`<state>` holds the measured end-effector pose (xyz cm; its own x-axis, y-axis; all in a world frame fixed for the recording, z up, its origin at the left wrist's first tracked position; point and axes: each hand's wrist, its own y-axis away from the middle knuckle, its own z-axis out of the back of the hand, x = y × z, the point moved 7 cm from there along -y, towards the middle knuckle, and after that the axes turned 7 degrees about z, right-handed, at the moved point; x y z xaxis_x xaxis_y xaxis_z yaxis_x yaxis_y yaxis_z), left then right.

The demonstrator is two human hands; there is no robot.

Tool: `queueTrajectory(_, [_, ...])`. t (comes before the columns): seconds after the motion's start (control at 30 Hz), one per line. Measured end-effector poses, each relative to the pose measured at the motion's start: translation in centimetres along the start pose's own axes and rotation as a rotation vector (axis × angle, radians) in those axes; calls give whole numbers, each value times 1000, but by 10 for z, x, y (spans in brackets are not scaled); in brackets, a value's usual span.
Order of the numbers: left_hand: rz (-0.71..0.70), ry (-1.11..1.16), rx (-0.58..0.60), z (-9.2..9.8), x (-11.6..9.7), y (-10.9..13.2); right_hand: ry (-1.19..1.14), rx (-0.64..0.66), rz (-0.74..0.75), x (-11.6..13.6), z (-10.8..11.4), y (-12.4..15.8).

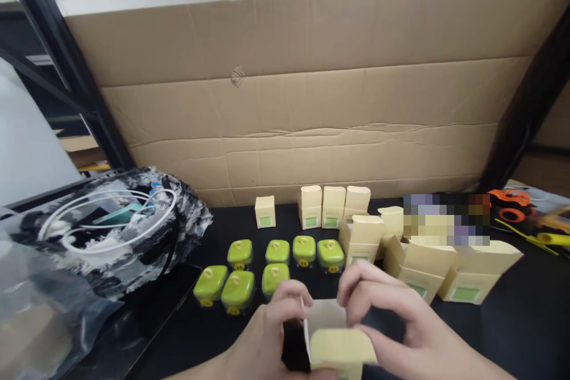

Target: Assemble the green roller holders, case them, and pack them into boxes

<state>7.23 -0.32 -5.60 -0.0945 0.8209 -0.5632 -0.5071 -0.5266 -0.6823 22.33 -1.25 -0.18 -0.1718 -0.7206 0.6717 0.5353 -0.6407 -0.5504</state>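
Observation:
A small pale-yellow paper box (342,345) with its top open is between my hands at the bottom centre. Its white inside shows, and one rounded flap stands out toward me. My left hand (274,329) grips the box's left side, fingertips at its upper edge. On the other side my right hand (394,312) has curled fingers on the right edge and the thumb by the flap. Just beyond the hands stand several small clear containers with green lids, among them a green-lidded container (238,292). To the right are more yellow boxes with flaps up, such as an open box (474,276).
One closed yellow box (265,212) stands at the back of the black table (169,332). A cardboard panel (294,101) rises behind. To the left is a fluffy grey-black basket (146,237) with white cable; an orange toy vehicle (512,205) is far right.

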Motion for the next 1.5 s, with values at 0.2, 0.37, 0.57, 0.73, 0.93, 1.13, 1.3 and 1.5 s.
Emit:
queueTrajectory(0.2, [216, -45, 134, 5, 19, 14, 450, 196, 86, 5, -5, 4])
queueTrajectory(0.37, [232, 81, 73, 2, 10, 13, 599, 305, 190, 2, -20, 10])
queueTrajectory(0.57, [492, 188, 135, -19, 23, 24, 663, 371, 225, -2, -30, 18])
queueTrajectory(0.73, [617, 259, 215, -25, 26, 26, 388, 378, 144, 2, -17, 13])
queueTrajectory(0.93, [645, 217, 200, -28, 35, 34, 844, 109, 205, -5, 16, -29])
queueTrajectory(1.13, [539, 189, 257, -35, 42, 30, 1233, 250, 161, -43, -8, -50])
queueTrajectory(1.3, [456, 142, 246, -26, 27, 25, 1218, 278, 158, -52, -20, -41])
queueTrajectory(1.5, [456, 139, 283, -27, 22, 25, 1053, 225, 133, -19, 6, -38])
